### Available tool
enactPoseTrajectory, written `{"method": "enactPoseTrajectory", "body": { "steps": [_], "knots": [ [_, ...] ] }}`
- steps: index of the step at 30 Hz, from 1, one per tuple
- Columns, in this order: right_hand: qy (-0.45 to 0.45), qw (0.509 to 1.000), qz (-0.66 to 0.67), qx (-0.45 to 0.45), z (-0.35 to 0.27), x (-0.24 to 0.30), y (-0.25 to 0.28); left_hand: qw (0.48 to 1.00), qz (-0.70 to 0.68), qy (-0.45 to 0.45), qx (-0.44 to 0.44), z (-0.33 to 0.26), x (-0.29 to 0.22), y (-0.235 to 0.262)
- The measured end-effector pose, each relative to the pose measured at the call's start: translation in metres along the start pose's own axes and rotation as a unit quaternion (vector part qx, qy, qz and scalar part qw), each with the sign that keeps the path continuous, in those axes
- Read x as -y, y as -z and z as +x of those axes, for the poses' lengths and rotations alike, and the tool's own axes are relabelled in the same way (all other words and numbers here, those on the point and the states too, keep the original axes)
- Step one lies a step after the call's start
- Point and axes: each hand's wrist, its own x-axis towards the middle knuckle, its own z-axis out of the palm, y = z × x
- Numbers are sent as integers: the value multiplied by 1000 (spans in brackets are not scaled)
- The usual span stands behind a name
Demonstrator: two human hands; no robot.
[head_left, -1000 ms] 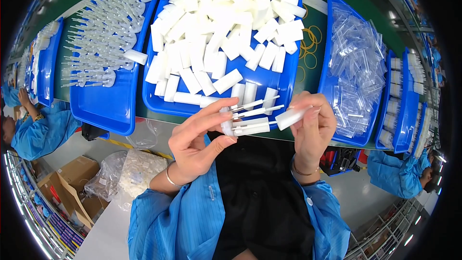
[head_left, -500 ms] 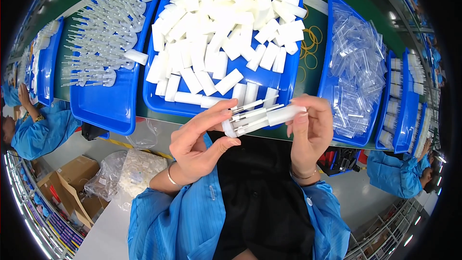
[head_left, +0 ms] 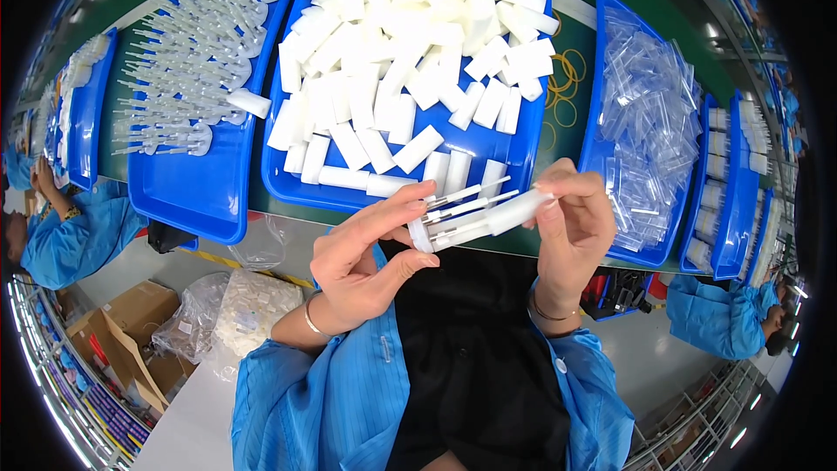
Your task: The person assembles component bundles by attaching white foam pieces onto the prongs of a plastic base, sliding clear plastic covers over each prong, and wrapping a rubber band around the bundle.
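In front of my chest, my left hand (head_left: 353, 255) grips the round base of a white plastic part with several thin rods (head_left: 421, 234) between thumb and fingers. The rods point right and slightly away from me. My right hand (head_left: 577, 220) pinches the far end of a white foam block (head_left: 521, 212) between thumb and fingers. The near end of that block meets the lower rods; whether the rods run inside it I cannot tell. Two upper rods stick out bare beside it. Behind both hands lies a blue tray (head_left: 277, 190) heaped with white foam blocks (head_left: 418, 146).
On the left, a blue tray (head_left: 187, 209) holds many similar rod parts (head_left: 187, 61), with one foam block on its edge. Clear plastic sleeves (head_left: 645, 122) fill a blue tray at the right. Yellow rubber bands (head_left: 567, 78) lie between trays. Co-workers in blue sleeves (head_left: 715, 314) sit on both sides.
My right hand has moved a little right and turned, taking the foam block with it. The block tilts more, and the bare upper rods spread away from it. My left hand has barely moved.
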Motion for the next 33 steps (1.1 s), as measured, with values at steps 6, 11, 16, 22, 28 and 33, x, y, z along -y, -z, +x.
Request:
{"method": "enactPoseTrajectory", "body": {
  "steps": [6,11,16,22,28,33],
  "knots": [
    [48,997,-50,44,2,-6,0,999,-13,35,-5,1,-2,-2],
    [70,992,-83,68,-2,-4,-5,999,-22,44,0,0,-4,-1],
    [80,984,-103,118,5,3,-3,999,-12,14,47,4,-5,5],
    [86,992,-92,-23,6,-4,-7,983,-154,96,11,1,0,8],
    [133,839,-524,58,17,-6,-22,978,-187,72,-57,7,3,14],
    [78,835,-533,110,19,-8,-27,971,-207,94,-73,5,1,13]
  ]
}}
